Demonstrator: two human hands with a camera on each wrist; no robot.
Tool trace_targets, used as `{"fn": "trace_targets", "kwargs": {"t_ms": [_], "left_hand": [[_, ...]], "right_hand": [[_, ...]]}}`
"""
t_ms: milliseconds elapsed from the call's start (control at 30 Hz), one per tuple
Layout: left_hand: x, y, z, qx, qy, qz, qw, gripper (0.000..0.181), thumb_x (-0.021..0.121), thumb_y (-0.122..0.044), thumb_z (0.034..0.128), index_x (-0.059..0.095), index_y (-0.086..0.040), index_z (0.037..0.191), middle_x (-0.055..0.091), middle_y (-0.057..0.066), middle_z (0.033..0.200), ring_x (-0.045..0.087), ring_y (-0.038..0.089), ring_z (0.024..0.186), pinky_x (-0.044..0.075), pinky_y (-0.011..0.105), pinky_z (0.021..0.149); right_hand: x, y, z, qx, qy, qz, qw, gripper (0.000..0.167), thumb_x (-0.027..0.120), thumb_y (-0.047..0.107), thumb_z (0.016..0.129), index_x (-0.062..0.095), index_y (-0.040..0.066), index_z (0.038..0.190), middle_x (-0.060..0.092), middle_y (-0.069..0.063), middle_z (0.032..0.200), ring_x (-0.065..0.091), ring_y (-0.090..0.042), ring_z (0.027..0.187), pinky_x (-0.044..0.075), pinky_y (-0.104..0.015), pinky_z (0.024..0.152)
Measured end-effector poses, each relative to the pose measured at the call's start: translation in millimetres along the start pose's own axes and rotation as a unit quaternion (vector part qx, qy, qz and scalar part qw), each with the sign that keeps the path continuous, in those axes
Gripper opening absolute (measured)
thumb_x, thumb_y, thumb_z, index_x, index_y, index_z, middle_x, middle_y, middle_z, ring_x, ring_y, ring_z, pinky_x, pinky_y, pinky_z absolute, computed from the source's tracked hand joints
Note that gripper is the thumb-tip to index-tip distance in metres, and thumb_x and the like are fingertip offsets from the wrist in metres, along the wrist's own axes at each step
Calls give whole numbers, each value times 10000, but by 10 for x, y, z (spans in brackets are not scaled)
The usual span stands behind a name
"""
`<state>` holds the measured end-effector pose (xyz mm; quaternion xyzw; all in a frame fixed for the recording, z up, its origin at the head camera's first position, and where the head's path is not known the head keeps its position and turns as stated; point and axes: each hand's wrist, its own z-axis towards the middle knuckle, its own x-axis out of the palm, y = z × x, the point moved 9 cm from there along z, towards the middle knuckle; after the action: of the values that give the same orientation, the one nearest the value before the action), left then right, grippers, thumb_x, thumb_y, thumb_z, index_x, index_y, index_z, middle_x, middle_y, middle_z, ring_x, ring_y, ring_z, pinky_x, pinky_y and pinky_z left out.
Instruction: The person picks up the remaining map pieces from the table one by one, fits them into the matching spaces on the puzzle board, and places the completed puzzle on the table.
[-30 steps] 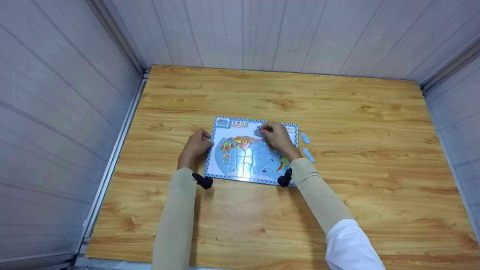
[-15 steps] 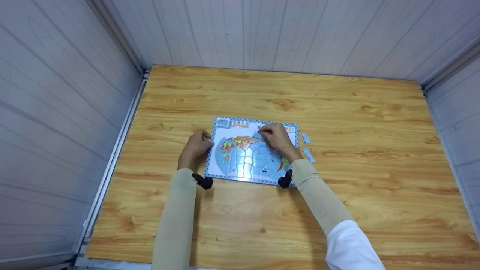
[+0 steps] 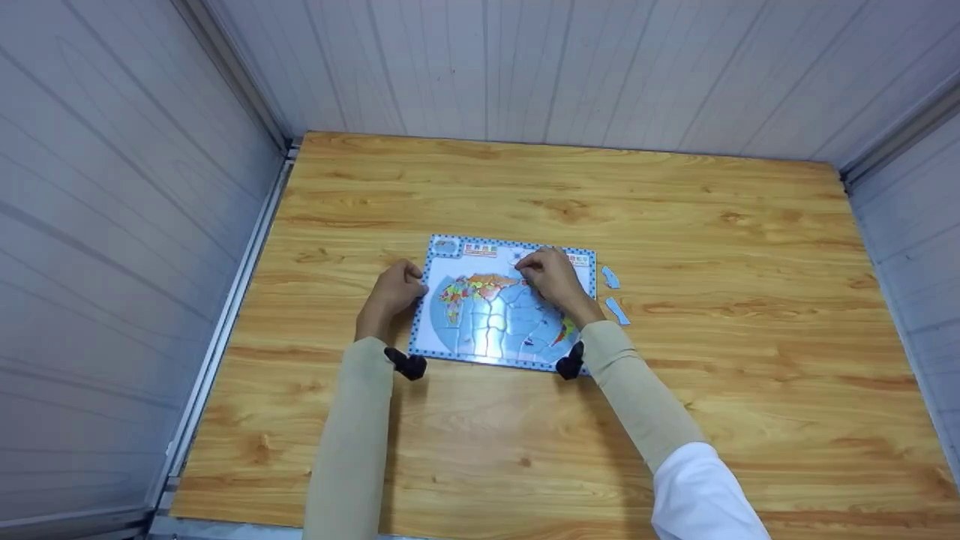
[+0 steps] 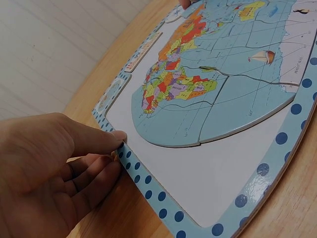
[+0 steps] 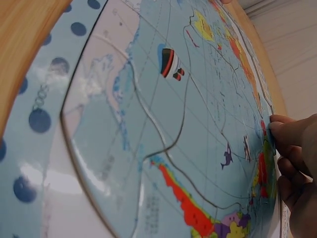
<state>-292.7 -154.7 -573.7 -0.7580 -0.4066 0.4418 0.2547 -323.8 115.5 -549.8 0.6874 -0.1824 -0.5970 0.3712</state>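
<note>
A world map jigsaw puzzle [image 3: 472, 330] lies flat on the wooden table, framed by a blue-dotted border. At its left edge, my left hand [image 3: 395, 292] grips the border; in the left wrist view the thumb [image 4: 116, 138] lies on the rim with the other fingers against the side. My right hand [image 3: 555, 277] reaches over the map's upper part. Its thumb and index finger pinch a small light-blue puzzle piece [image 4: 190, 10] low against the map's top edge; the hand hides most of it. Two loose blue pieces, an upper one [image 3: 611, 277] and a lower one [image 3: 617, 310], lie right of the puzzle.
The wooden table [image 3: 720, 300] extends around the puzzle on all sides. Pale panelled walls stand behind [image 3: 517, 67] and at the left [image 3: 120, 262] and right. Black wrist mounts [image 3: 407, 363] sit low beside both wrists.
The right hand has lowered the light-blue piece from above the map down onto its top edge, shifting very slightly. My left hand and the loose pieces have stayed put.
</note>
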Motion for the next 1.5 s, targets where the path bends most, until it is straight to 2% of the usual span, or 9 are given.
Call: {"fn": "trace_targets", "kwargs": {"t_ms": [300, 567, 733, 833, 933, 1067, 1200, 1367, 1500], "left_hand": [[7, 11, 3, -86, 86, -46, 9999, 244, 566, -109, 929, 489, -86, 1160, 528, 78, 1019, 522, 209, 925, 432, 308, 787], [7, 14, 2, -100, 87, -39, 9999, 246, 561, -115, 937, 488, -90, 1171, 532, 84, 1039, 528, 216, 942, 439, 311, 795], [4, 14, 8, -110, 53, -47, 9999, 244, 566, -112, 933, 488, -89, 1163, 532, 81, 1031, 526, 214, 939, 435, 316, 798], [-2, 9, 20, -30, -10, 3, 10000, 254, 581, -107, 924, 492, -74, 1160, 526, 72, 1012, 515, 205, 922, 423, 306, 786], [-3, 4, 23, 3, -50, 52, 10000, 256, 589, -106, 921, 495, -67, 1156, 518, 64, 996, 505, 197, 904, 416, 298, 773], [0, 17, 20, -103, -44, 33, 9999, 243, 582, -109, 926, 495, -81, 1152, 523, 68, 994, 517, 200, 899, 430, 302, 771], [2, 21, 18, -156, -23, -13, 9999, 246, 579, -104, 927, 492, -81, 1156, 528, 80, 1032, 524, 210, 933, 442, 312, 804], [5, 21, 9, -209, 20, -65, 9998, 244, 572, -106, 933, 488, -90, 1161, 527, 86, 1070, 524, 220, 972, 446, 329, 845], [7, 36, 10, -292, 30, -117, 9995, 236, 565, -111, 936, 490, -104, 1159, 523, 80, 1082, 523, 220, 983, 446, 331, 855]], "right_hand": [[-30, 21, -22, 59, -155, -125, 9998, 144, 628, 154, 921, 746, 95, 980, 684, -67, 1002, 581, -251, 995, 336, -402, 1048], [-49, 33, -64, 2, -175, -586, 9981, 162, 609, 151, 931, 746, 108, 1008, 686, -66, 1066, 537, -271, 1054, 368, -439, 982], [-71, -12, -104, 27, -176, -250, 9995, 269, 497, 21, 943, 728, 96, 1056, 690, -69, 1091, 547, -254, 1096, 307, -423, 1084], [-90, -53, -135, 73, -233, 37, 9997, 337, 444, -37, 928, 716, 89, 1082, 688, -79, 1097, 543, -251, 1080, 353, -423, 1046], [-105, -89, -171, 144, -264, 264, 9992, 358, 428, -59, 918, 704, 82, 1099, 677, -88, 1112, 531, -252, 1062, 423, -425, 932], [-127, -111, -202, 199, -291, 314, 9989, 329, 440, -37, 927, 699, 82, 1093, 661, -80, 1131, 521, -246, 1108, 408, -425, 962], [-159, -78, -224, 132, -347, -27, 9993, 267, 472, 33, 953, 708, 70, 1074, 650, -86, 1143, 513, -265, 1143, 380, -442, 1007], [-174, -61, -254, 175, -313, -602, 9975, 242, 502, 102, 967, 714, 76, 1082, 629, -92, 1164, 508, -274, 1126, 385, -439, 992], [-171, -92, -274, 282, -212, -722, 9968, 249, 502, 107, 967, 713, 85, 1099, 610, -94, 1196, 490, -276, 1144, 384, -438, 993]]}}
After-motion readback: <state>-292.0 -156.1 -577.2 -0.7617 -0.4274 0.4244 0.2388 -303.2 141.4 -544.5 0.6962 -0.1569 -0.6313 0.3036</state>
